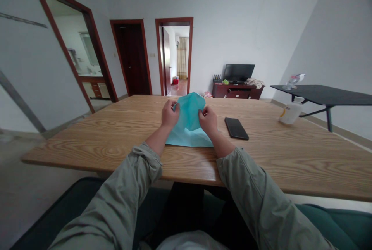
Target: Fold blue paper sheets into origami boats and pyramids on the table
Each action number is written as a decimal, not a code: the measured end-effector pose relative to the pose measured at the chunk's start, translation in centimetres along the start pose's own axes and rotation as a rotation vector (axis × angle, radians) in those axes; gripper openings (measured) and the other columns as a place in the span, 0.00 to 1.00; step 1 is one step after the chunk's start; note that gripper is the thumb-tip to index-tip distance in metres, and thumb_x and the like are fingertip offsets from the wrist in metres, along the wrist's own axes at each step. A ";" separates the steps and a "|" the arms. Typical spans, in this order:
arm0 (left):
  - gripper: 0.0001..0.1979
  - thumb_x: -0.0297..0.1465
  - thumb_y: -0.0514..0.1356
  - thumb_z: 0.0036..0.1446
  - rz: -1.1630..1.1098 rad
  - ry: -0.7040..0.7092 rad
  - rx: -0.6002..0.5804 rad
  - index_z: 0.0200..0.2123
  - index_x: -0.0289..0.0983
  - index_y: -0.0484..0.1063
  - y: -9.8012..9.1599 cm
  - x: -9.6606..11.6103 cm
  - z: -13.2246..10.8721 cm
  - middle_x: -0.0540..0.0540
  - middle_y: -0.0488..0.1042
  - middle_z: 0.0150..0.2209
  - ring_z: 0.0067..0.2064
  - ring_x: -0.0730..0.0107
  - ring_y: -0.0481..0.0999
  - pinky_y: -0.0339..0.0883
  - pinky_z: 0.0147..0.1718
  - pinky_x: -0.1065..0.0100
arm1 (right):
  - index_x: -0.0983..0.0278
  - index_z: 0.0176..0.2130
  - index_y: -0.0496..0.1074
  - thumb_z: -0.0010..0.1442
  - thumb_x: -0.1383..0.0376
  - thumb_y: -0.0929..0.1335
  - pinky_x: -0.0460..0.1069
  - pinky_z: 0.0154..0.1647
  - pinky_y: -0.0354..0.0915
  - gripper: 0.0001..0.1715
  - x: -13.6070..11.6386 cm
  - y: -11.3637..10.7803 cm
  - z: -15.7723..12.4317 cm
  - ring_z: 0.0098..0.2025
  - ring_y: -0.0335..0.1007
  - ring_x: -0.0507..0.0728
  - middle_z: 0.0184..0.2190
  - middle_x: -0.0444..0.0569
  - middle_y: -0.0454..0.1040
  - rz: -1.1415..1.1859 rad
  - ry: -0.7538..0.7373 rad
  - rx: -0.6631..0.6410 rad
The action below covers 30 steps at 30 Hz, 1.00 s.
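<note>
Left hand (170, 115) pinches the teal sheet (188, 114) at the nine o'clock edge of its raised flap; right hand (208, 120) pinches the three o'clock edge. The sheet, seemingly paper, rests its lower part flat on the wooden table (110, 133). A dark phone (236, 128) lies at the right hand's three o'clock, a white bottle (290, 112) farther out

The teal sheet (188, 116) looks like thin, matt paper, creased in places. The surface (116, 133) is pale wood with bold grain and a soft sheen. The phone (236, 128) is glossy black; the bottle (290, 112) smooth white plastic; the sleeves (128, 188) matt woven cloth.
</note>
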State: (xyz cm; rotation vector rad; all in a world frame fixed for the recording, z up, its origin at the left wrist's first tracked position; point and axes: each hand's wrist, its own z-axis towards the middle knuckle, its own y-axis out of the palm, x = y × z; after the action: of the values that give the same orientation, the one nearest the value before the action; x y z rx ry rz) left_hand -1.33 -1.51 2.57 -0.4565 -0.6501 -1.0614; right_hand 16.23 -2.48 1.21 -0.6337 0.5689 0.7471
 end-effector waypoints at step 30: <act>0.04 0.32 0.57 0.57 0.053 0.059 0.098 0.37 0.42 0.66 -1.9 -1.3 1.5 0.47 0.71 0.38 0.45 0.64 0.71 0.60 0.49 0.67 | 0.59 0.26 0.54 0.60 0.55 0.62 0.49 0.29 0.51 0.17 3.0 -1.1 2.1 0.25 0.56 0.54 0.21 0.40 0.58 0.022 0.117 0.230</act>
State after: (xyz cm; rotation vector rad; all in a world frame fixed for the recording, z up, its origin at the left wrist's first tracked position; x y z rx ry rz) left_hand -3.88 -0.54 2.83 -0.3539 -0.6313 -0.9847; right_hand 19.39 -0.38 1.00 -0.4600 0.7584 0.6564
